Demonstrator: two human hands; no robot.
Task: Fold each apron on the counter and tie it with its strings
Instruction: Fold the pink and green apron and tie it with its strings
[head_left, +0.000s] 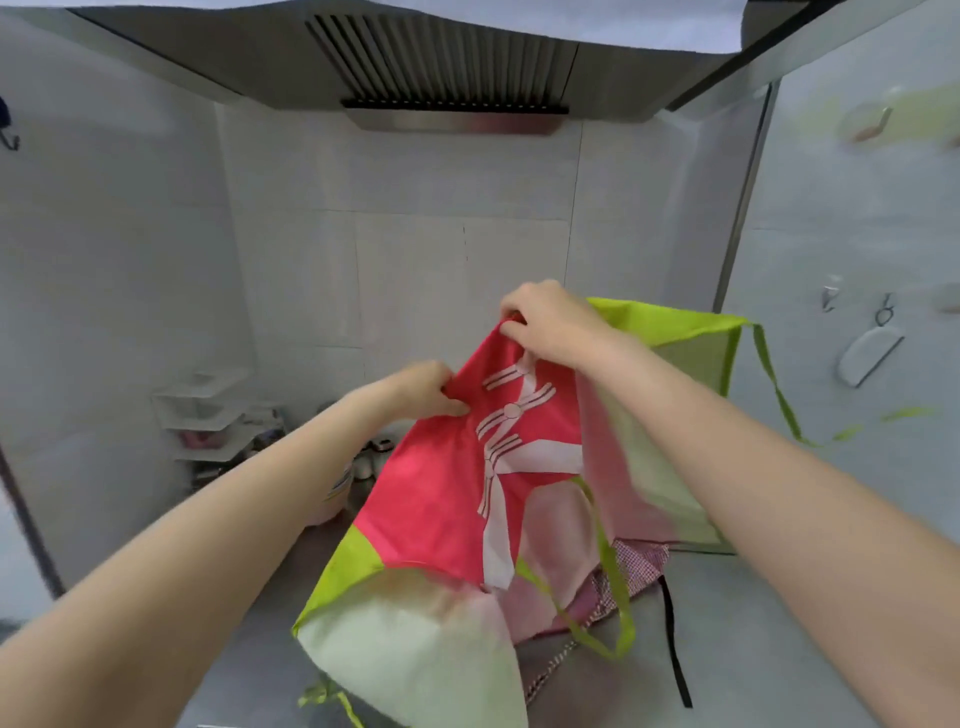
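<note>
Both hands lift the pink apron (447, 488) above the counter (753, 649): the left hand (423, 389) pinches its left edge, and the right hand (550, 322) grips the top, farther back. This looks like the opening step, spreading the cloth before folding. Next it probably needs laying flat, green strings (608, 571) freed. A checked apron (631, 569) lies beneath. A clear rack (202, 410) stands far left, contents unclear.

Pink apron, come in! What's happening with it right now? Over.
Left hand and right hand both pinch the pink apron's top edge, each grip tight. Apron lifted, unfolded, green strings dangling untied. Checked cloth lies on the counter underneath.
</note>
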